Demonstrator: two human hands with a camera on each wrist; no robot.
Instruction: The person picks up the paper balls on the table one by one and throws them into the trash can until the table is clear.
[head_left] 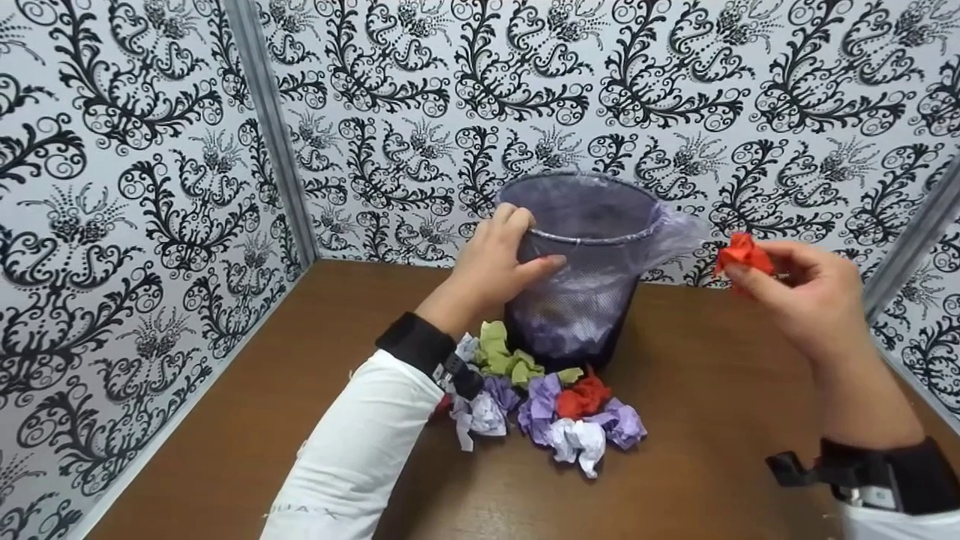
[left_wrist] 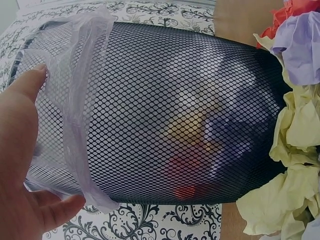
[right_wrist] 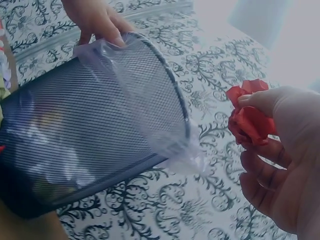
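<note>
Left hand [head_left: 499,262]: grips mesh bin [head_left: 577,300] rim, keep steady
Right hand [head_left: 806,296]: pinches red paper ball [head_left: 742,255] right of bin; release above opening

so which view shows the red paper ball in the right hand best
The right wrist view: the red paper ball fills the frame close up, pinched in the right hand. The head view shows it small, beside the bin. The left wrist view misses it.
</note>
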